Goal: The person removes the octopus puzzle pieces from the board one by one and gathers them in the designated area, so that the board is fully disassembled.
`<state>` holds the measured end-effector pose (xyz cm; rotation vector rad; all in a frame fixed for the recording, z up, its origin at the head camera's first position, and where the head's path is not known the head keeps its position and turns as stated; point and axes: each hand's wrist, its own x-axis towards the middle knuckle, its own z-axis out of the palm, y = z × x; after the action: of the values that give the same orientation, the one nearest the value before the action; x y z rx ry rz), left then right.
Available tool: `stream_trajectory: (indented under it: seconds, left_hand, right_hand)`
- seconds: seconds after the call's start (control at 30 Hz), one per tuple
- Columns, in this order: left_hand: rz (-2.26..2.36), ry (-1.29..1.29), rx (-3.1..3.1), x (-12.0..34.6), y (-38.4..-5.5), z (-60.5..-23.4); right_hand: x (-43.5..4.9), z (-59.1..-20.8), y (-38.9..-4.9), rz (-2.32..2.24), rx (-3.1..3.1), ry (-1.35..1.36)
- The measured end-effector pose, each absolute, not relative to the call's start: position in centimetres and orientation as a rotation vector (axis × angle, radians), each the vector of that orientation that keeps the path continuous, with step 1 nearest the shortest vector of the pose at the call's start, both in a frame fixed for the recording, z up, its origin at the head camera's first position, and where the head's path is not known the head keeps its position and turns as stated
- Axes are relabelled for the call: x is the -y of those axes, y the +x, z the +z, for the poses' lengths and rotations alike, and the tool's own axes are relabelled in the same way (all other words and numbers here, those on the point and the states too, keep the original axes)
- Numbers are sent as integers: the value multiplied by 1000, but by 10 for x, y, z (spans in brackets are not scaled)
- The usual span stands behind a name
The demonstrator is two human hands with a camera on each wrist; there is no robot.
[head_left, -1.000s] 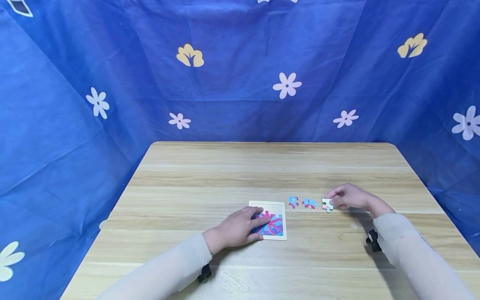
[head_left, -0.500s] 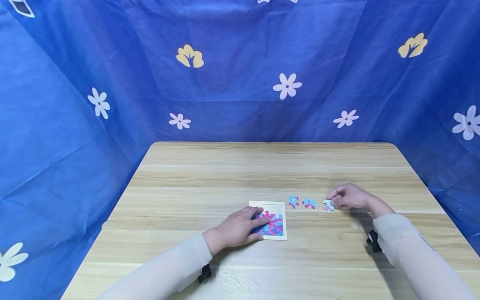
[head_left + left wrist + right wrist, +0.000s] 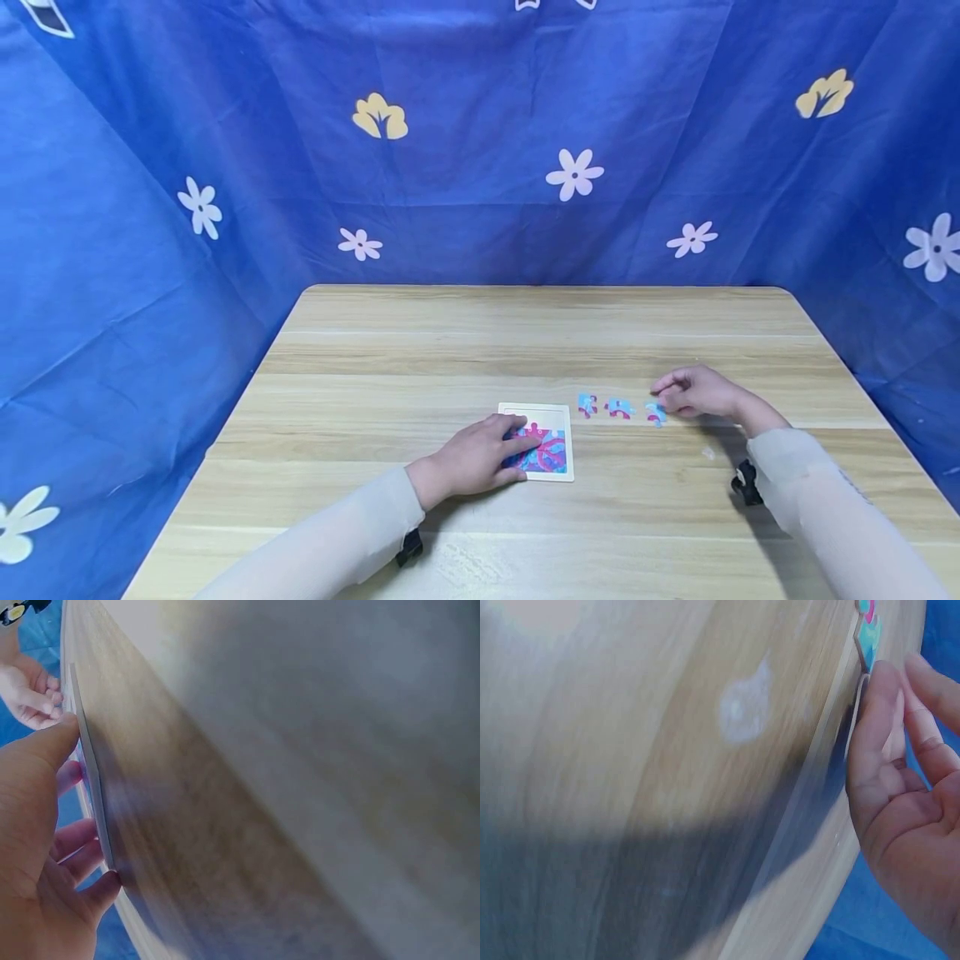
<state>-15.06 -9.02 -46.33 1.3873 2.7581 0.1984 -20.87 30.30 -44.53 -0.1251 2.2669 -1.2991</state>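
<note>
So my left hand (image 3: 468, 454) is resting, fingers spread, on a square cream-rimmed puzzle tray (image 3: 570, 442) part-filled in pink and blue. Bit further out, my right hand (image 3: 701, 393) is curving loosely, thumb and index apart, at the rightmost of three blue-and-pink jigsaw pieces (image 3: 619, 408) lying beside it on a pale wood-grain table (image 3: 450, 350); blue flower-print cloth (image 3: 480, 108) is hanging behind.

Your left forearm (image 3: 315, 542), in a pale sleeve (image 3: 393, 504), slants in from the lower edge, and your left hand (image 3: 476, 454) lies palm down, its fingers (image 3: 79, 834) spread apart and the thumb (image 3: 60, 739) set off from them. Your right forearm (image 3: 832, 508), sleeved alike, reaches farther forward; your right hand (image 3: 697, 393) points inward, its fingers (image 3: 924, 735) bent, with thumb and forefinger tips near each other but parted.
</note>
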Motion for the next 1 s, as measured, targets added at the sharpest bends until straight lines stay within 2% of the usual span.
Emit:
stream_trajectory:
  seconds: [0.4,1.0]
  left_hand:
    - [254,1339,-2745,90,-152,-464]
    - [315,1426,-2751,94,-152,-470]
  right_hand:
    - [-287,-453,-207,-1541,-2146,-147]
    - [-202,-461,-189,-1702,-2067,-282]
